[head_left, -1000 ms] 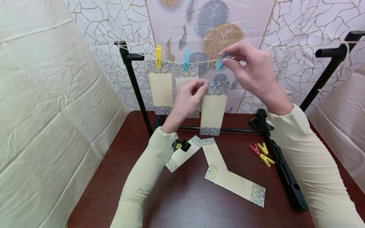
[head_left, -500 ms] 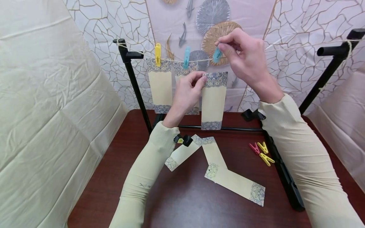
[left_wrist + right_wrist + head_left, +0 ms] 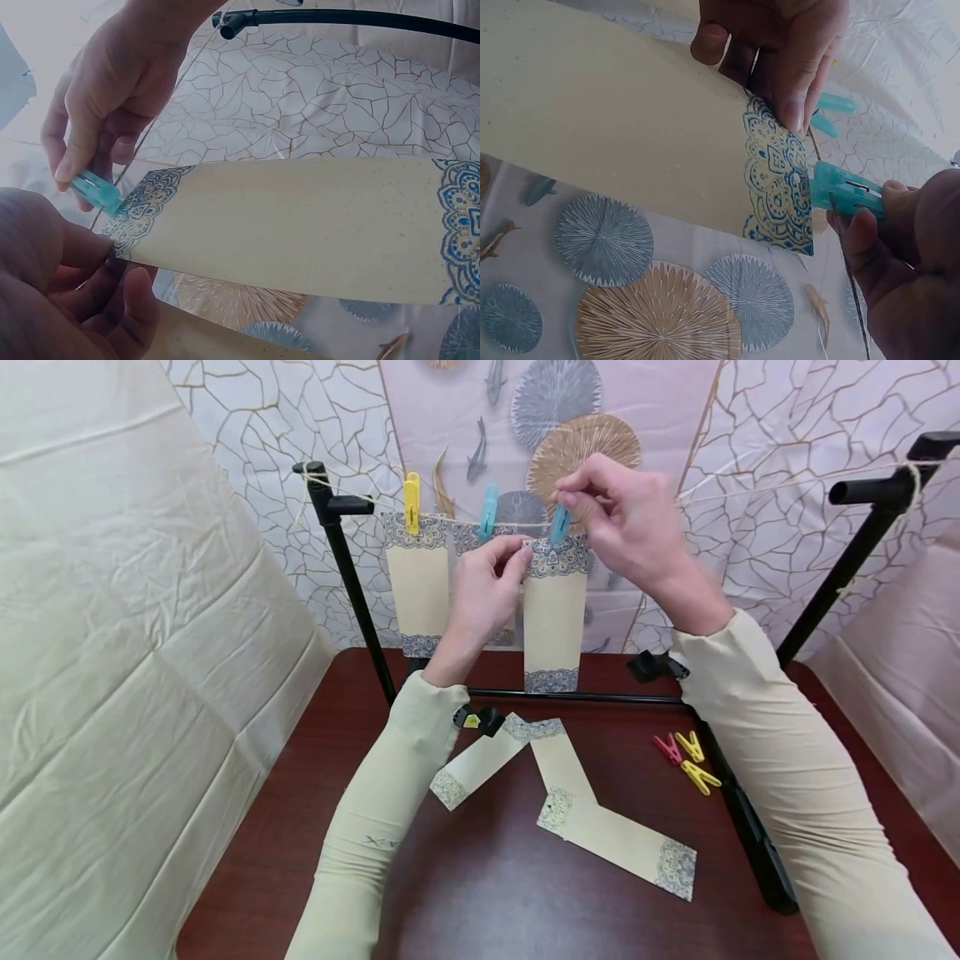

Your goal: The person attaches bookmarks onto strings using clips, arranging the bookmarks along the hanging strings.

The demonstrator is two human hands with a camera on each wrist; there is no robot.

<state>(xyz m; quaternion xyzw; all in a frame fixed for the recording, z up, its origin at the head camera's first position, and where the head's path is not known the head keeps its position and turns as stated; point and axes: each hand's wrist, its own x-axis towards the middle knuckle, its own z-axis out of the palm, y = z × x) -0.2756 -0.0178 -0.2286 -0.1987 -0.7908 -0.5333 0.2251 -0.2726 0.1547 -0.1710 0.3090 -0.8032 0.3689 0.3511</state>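
My left hand (image 3: 487,593) pinches the upper left corner of a cream card (image 3: 553,627) with blue lace-patterned ends, held upright by the string. Between thumb and fingers, my right hand (image 3: 630,527) pinches a blue clothespin (image 3: 560,523) at the card's top edge. In the right wrist view the clothespin (image 3: 847,189) meets the patterned end, with the string (image 3: 849,277) running past it. To the left, a yellow clothespin (image 3: 412,503) and another blue clothespin (image 3: 488,512) hold two similar cards on the string; the second card is partly hidden by my left hand.
Several patterned cards (image 3: 630,847) lie overlapping on the dark red table (image 3: 300,860). One pink and two yellow clothespins (image 3: 699,777) lie at the right, beside the black stand's foot (image 3: 757,852). Black posts (image 3: 348,577) carry the string at both sides.
My left hand has raised the card up to the string. My right hand has moved left, then down, bringing the blue clothespin onto the card's top edge.
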